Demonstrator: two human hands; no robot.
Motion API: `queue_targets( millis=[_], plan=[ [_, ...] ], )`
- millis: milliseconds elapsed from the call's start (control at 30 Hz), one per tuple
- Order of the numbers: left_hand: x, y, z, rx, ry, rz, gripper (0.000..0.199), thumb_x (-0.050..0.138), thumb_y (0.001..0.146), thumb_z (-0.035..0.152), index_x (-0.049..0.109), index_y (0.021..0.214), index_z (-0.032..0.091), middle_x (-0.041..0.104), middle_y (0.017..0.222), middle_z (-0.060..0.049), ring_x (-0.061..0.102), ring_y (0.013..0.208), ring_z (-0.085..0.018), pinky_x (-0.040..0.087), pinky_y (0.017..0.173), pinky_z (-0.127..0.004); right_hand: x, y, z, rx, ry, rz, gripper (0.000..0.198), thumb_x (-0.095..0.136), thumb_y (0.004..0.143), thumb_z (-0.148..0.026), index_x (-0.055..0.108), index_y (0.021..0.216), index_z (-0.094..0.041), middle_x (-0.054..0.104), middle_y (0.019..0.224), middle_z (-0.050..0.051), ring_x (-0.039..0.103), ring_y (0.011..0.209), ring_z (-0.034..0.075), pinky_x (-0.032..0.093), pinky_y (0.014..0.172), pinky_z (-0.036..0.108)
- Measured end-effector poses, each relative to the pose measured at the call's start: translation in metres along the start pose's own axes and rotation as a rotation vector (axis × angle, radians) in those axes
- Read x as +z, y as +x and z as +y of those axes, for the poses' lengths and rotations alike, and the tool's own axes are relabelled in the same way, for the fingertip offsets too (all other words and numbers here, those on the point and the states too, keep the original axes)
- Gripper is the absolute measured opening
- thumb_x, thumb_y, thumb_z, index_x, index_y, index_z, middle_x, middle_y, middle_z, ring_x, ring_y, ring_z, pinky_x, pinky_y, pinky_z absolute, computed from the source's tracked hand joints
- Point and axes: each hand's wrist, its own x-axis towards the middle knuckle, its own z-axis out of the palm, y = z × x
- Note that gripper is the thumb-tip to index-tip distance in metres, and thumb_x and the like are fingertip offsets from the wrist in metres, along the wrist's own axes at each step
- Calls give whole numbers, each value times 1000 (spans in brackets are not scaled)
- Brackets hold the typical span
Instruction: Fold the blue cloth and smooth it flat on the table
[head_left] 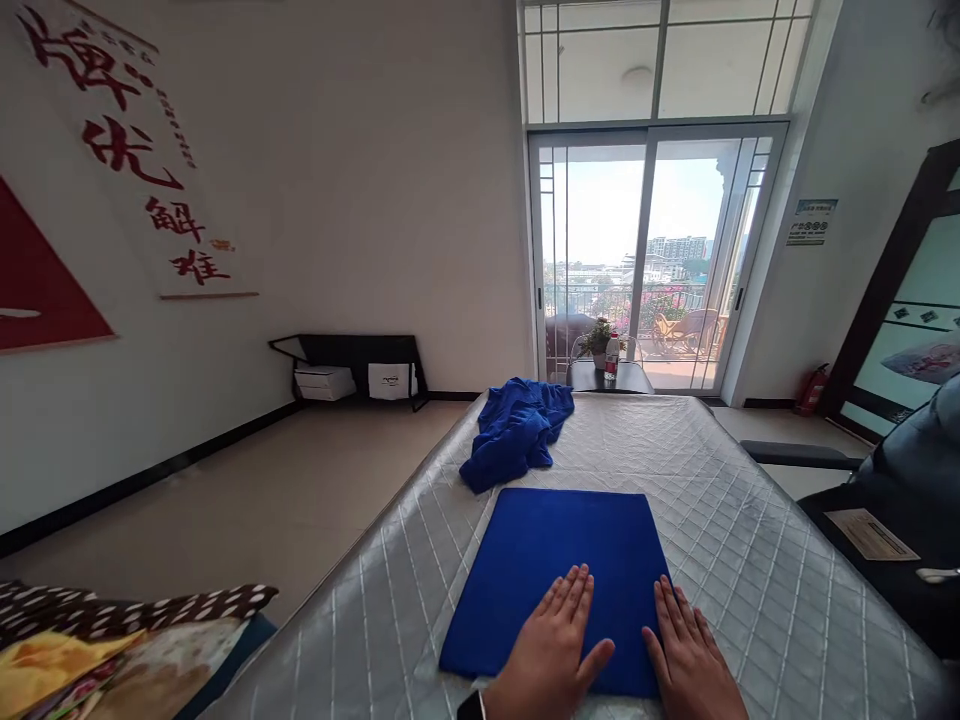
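A flat blue rectangle (562, 560), seemingly neatly folded cloth, lies on the quilted silver-grey mattress (390, 610). My left hand (551, 640) rests palm down over its near middle, fingers straight and close together, thumb out to the side. Along the right edge lies my right hand (688, 640), also flat, its fingertips at the border of the blue piece and the thumb over it. Neither hand grips anything. Just beyond the rectangle sits a crumpled blue cloth (517, 430), apart from both hands.
Patterned and yellow fabrics (75, 655) are heaped at the lower left. A small table (630, 378) with a bottle (612, 357) and potted plant (598, 338) stands beyond the mattress. To the right is a dark chair (862, 500) with a paper (871, 534) on it.
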Motion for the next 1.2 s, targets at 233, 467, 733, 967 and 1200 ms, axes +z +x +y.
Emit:
queue_targets(
  millis=[233, 467, 733, 967, 1200],
  plan=[
    [26, 29, 52, 166, -87, -16, 73, 28, 99, 60, 18, 156, 15, 25, 158, -10, 24, 146, -25, 26, 120, -40, 17, 1, 13, -109, 36, 44, 58, 31, 94, -43, 41, 148, -22, 20, 159, 3, 14, 147, 26, 16, 121, 49],
    [22, -35, -31, -81, 67, -48, 72, 30, 100, 58, 0, 155, 23, 18, 160, -8, 24, 146, -27, 32, 117, -46, 18, 2, 11, -50, 47, 88, 66, 23, 95, -46, 27, 152, -11, 16, 159, 4, 18, 147, 25, 22, 119, 49],
    [19, -93, -94, -473, 133, 13, 76, 29, 98, 62, 1, 154, 19, 13, 161, -8, 20, 147, -28, 31, 116, -50, 36, 8, 20, -94, 22, 166, 67, 23, 94, -52, 36, 149, -15, 22, 158, 4, 20, 146, 25, 23, 119, 49],
    [17, -92, -91, -459, 101, 22, 80, 31, 96, 64, 4, 154, 16, 13, 161, -10, 21, 147, -29, 31, 117, -48, 39, 8, 23, -85, 21, 172, 69, 23, 95, -56, 37, 149, -16, 25, 158, 4, 22, 146, 26, 24, 119, 49],
    [19, -93, -97, -423, 72, 73, 81, 37, 94, 65, 12, 154, 16, 18, 159, -10, 26, 145, -30, 34, 115, -47, -11, 22, 7, -75, -24, 120, 68, 17, 97, -55, 26, 153, -18, 15, 160, 1, 14, 148, 22, 19, 121, 45]
  ],
)
